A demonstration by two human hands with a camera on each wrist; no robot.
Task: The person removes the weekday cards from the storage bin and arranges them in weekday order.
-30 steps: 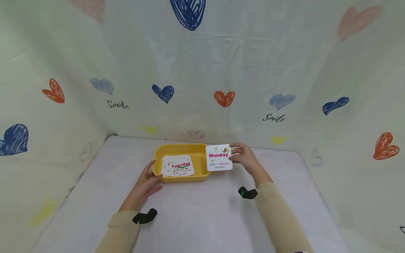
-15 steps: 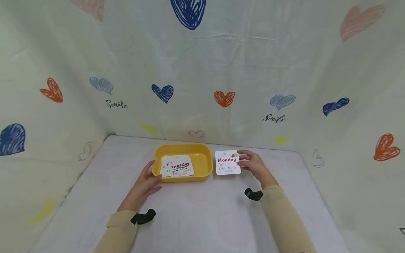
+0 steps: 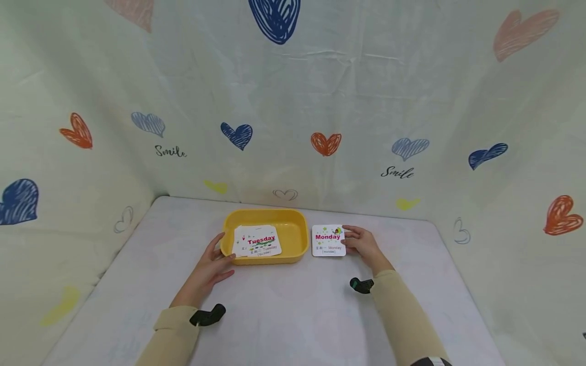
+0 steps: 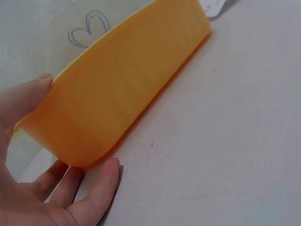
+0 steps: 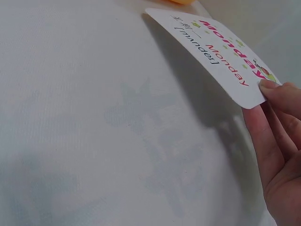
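A yellow plastic tray (image 3: 295, 239) stands on the table with several white cards (image 3: 257, 241) in its left part, a Tuesday card on top. My left hand (image 3: 207, 269) holds the tray's near left corner; in the left wrist view, one digit presses the tray's rim (image 4: 61, 75) and other fingers lie by its base. My right hand (image 3: 366, 247) pinches the right edge of a square white Monday card (image 3: 327, 244), thumb above and fingers beneath. That card lies face up just right of the tray, slightly tilted and over its shadow in the right wrist view.
A white cloth-covered table (image 3: 284, 310) carries everything. Behind and at both sides hangs a pale curtain (image 3: 284, 96) printed with hearts and "Smile". A dark device (image 3: 208, 315) sits on the left wrist, another dark device (image 3: 361, 285) on the right.
My right hand has carried the Monday card from the tray's right rim to the right, then lowered it toward the table. The left hand and the tray stay in place.
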